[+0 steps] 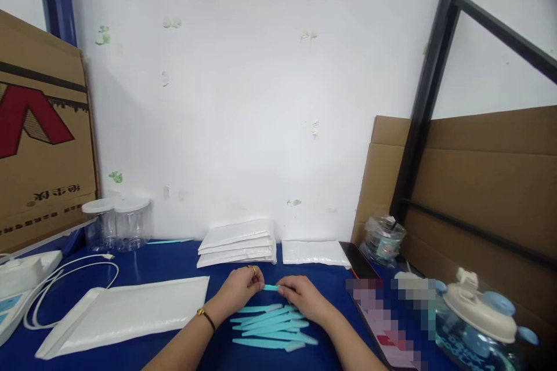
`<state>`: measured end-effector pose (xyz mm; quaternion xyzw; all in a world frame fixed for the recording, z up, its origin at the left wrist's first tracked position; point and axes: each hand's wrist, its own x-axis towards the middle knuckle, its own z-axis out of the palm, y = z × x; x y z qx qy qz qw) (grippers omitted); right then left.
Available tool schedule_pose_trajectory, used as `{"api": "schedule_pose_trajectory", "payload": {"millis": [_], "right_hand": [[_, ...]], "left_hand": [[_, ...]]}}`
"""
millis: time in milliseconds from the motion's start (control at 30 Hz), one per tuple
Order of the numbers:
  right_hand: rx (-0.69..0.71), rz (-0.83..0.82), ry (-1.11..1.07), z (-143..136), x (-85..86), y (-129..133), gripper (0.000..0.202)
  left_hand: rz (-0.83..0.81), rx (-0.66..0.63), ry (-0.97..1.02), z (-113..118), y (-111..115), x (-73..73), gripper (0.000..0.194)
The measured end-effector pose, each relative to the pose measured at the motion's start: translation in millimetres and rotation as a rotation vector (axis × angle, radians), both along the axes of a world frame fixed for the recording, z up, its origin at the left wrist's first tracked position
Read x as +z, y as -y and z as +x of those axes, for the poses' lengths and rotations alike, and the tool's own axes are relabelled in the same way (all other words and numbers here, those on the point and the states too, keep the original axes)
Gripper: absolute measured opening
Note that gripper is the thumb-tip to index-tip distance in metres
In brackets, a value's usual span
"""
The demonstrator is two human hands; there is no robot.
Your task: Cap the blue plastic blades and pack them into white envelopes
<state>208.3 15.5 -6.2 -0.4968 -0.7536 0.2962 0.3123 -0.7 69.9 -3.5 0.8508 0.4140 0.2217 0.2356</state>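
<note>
Between my fingertips I hold a small light-teal eyebrow razor (271, 287) level above the blue table. My left hand (241, 288), with a ring and a dark bracelet with a gold bead, pinches its left end. The right end sits in the pinched fingers of my right hand (304, 298); the fingers of both hands cover parts of it. Just below my hands, several similar teal razors (272, 326) lie in a loose overlapping pile, roughly side by side. A large white padded mailer (134, 310) lies flat to the left of my left hand.
Behind my hands are a stack of white mailers (237, 246) and a single mailer (315, 253). Two clear jars (130, 226) and a white cable (65, 269) are on the left. To the right are a phone (361, 261), a partly blurred screen and a blue bottle (476, 324).
</note>
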Motion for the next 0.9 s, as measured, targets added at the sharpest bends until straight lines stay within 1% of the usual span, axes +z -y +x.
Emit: {"api": "schedule_pose_trajectory", "payload": {"millis": [133, 233, 300, 367, 433, 467, 533, 600, 667, 767, 833, 900], "right_hand": [[-0.001, -0.021, 0.006, 8, -0.2, -3, 0.031], [-0.082, -0.01, 0.032, 21, -2.6, -8, 0.032], [-0.148, 0.038, 0.102, 28, -3.4, -9, 0.03], [-0.22, 0.103, 0.197, 31, -2.2, -8, 0.024], [-0.278, 0.143, 0.256, 29, 0.8, -5, 0.02], [-0.292, 0.15, 0.267, 27, 2.7, -4, 0.02], [-0.283, 0.154, 0.268, 20, 6.1, 0, 0.021], [-0.247, 0.153, 0.276, 12, 8.0, 3, 0.023], [-0.201, 0.161, 0.294, 4, 8.0, 6, 0.027], [-0.126, 0.187, 0.334, -6, 7.0, 9, 0.039], [-0.088, 0.202, 0.352, -7, 7.4, 8, 0.045], [-0.079, 0.205, 0.351, -2, 8.5, 6, 0.047]], "left_hand": [[-0.001, 0.009, -0.017, -6, -4, 0.6, 0.015], [-0.015, 0.046, -0.055, -14, -8, 1.1, 0.016], [-0.036, 0.064, -0.075, -19, -9, 2.3, 0.016], [-0.003, 0.092, -0.079, -22, -6, 5.7, 0.02], [0.039, 0.083, -0.106, -25, 0, 10.7, 0.026], [0.051, 0.051, -0.134, -26, 4, 13.3, 0.027], [0.036, -0.035, -0.206, -25, 11, 17.0, 0.024], [0.014, -0.078, -0.25, -23, 16, 18.1, 0.018], [0.006, -0.069, -0.241, -18, 19, 17.0, 0.013], [0.006, -0.04, -0.151, -10, 20, 15.3, 0.013], [0.013, -0.024, -0.096, -8, 19, 15.4, 0.015], [0.032, -0.003, -0.08, -8, 16, 16.2, 0.016]]}}
